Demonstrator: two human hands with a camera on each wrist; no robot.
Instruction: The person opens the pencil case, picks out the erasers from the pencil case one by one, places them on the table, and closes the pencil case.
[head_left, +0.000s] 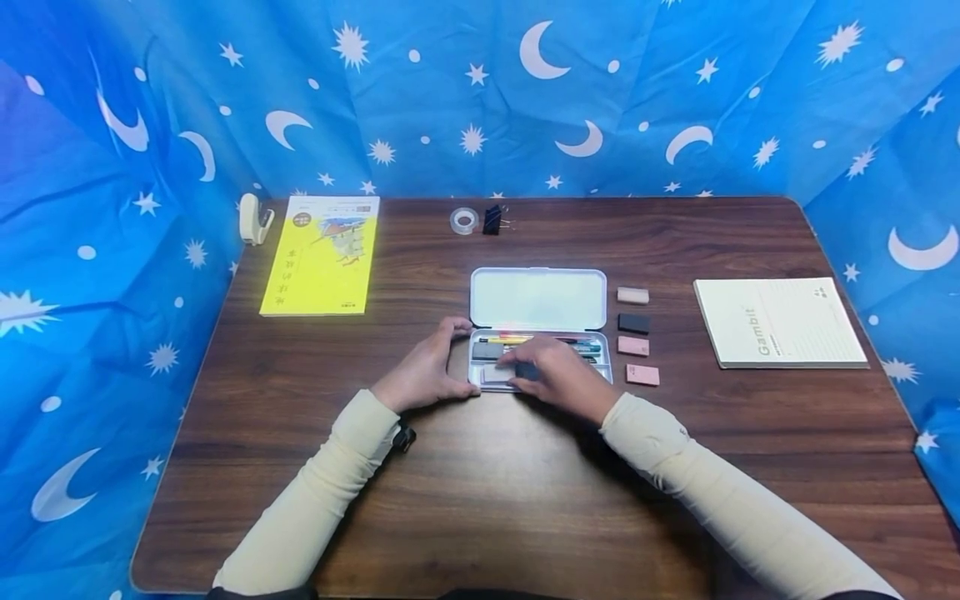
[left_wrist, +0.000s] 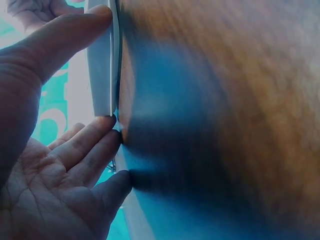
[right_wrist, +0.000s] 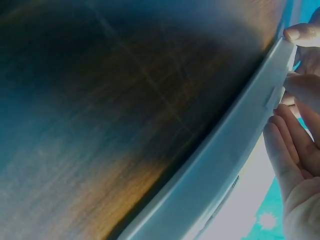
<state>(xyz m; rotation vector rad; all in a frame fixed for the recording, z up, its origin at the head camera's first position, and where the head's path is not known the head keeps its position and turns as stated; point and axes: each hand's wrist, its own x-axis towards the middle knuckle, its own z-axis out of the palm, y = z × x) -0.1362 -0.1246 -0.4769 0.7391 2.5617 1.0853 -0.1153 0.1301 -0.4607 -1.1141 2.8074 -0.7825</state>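
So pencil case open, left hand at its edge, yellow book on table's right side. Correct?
Not quite: the yellow book is on the left of the table, per the head view. The pencil case is open, left hand at its edge.

The head view is bright and quite sharp. On the table (head_left: 465, 517), a soft glare lies between the open case (head_left: 537, 298) and the near edge, and dark shadows fall beside the sleeves (head_left: 315, 492). Both wrist views are dimmer and bluish; there the wood grain (left_wrist: 225, 100) is blurred.
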